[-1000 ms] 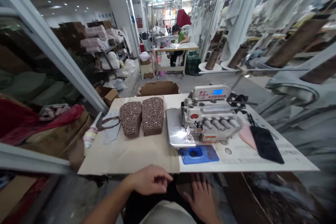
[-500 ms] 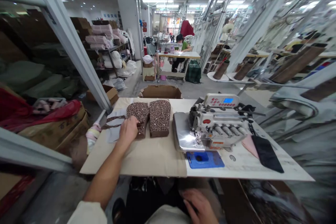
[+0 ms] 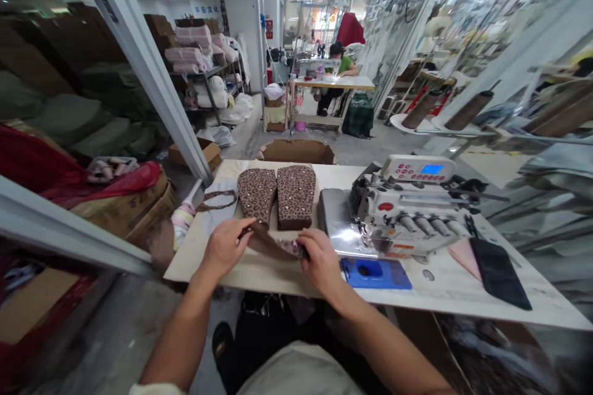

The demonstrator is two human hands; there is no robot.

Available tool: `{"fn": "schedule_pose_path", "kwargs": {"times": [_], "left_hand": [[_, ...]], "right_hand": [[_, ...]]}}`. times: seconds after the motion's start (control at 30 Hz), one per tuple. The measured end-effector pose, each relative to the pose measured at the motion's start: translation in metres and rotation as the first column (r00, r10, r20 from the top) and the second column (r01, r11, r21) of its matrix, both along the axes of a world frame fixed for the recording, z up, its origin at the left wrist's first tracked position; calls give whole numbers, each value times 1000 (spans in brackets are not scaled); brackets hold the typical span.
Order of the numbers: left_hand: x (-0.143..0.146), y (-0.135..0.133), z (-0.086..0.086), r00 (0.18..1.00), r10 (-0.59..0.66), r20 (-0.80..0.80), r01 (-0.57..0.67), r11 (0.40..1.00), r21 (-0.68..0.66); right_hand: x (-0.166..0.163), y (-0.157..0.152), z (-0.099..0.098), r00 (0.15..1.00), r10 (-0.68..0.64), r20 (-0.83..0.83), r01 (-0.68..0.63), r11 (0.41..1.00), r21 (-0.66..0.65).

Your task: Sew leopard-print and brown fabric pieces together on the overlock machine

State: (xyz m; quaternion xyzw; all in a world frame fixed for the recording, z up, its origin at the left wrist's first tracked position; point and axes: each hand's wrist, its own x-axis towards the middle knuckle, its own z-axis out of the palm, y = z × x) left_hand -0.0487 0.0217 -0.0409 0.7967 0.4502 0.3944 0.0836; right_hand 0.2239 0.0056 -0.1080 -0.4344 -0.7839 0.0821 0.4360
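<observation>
My left hand (image 3: 225,245) and my right hand (image 3: 319,260) both pinch one leopard-print fabric piece (image 3: 274,244) just above the near part of the table (image 3: 259,271). Each hand grips one end, fingers closed. Behind the piece lie two stacks of leopard-print cut pieces (image 3: 277,194) side by side. To the right of my right hand stands a white overlock sewing machine (image 3: 402,208) with a blue-lit control panel (image 3: 419,168).
A blue plastic tray (image 3: 376,273), a pink piece (image 3: 464,254) and a black piece (image 3: 498,272) lie right of the machine front. A cardboard box (image 3: 297,151) sits beyond the table. Boxes and red fabric (image 3: 92,185) stand to the left. A person sews at a far table (image 3: 334,81).
My left hand drew a leopard piece off the left stack toward me. My right hand rose from my lap to grip its other end. The view shifted right and closer.
</observation>
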Motion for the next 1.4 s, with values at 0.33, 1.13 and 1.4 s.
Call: {"fn": "schedule_pose_path", "kwargs": {"times": [0.33, 1.13, 1.4], "left_hand": [[-45, -19, -75, 948, 53, -314, -89, 991, -102], [147, 100, 14, 900, 147, -410, -295, 898, -326], [64, -23, 20, 677, -692, 251, 669, 436, -602]], "right_hand": [[21, -44, -31, 938, 231, 260, -213, 972, -96], [36, -41, -43, 965, 183, -189, -208, 970, -127], [34, -48, -47, 981, 150, -125, -167, 977, -136]]}}
